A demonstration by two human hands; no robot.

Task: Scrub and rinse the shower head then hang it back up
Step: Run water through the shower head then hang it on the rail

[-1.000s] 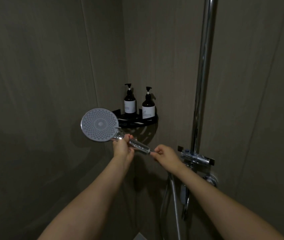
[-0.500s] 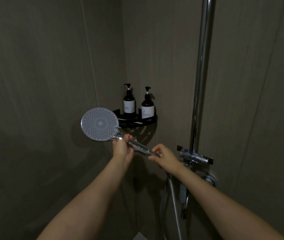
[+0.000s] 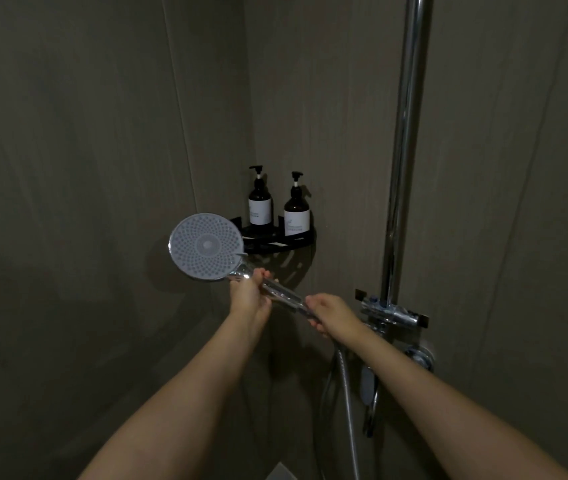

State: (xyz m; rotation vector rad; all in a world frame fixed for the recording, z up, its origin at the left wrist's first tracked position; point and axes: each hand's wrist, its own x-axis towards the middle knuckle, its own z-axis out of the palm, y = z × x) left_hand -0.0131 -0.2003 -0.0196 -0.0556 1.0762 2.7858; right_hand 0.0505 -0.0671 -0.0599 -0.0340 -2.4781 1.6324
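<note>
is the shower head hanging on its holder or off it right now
Off it. Both hands hold the shower head by its handle: left hand near the head, right hand at the hose end.

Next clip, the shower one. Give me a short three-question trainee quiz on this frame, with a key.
1. True or false: the shower head hangs in its holder on the chrome riser pipe.
2. Which hand grips the handle nearer the round spray face? A) left hand B) right hand C) neither
3. Fill in: the two pump bottles stand on a black ____ shelf.

Key
1. False: it is held in both hands, off the pipe, spray face toward the camera.
2. A: the left hand holds just below the face; the right holds the lower end, where the hose drops away.
3. Corner: it sits where the two walls meet.
</note>
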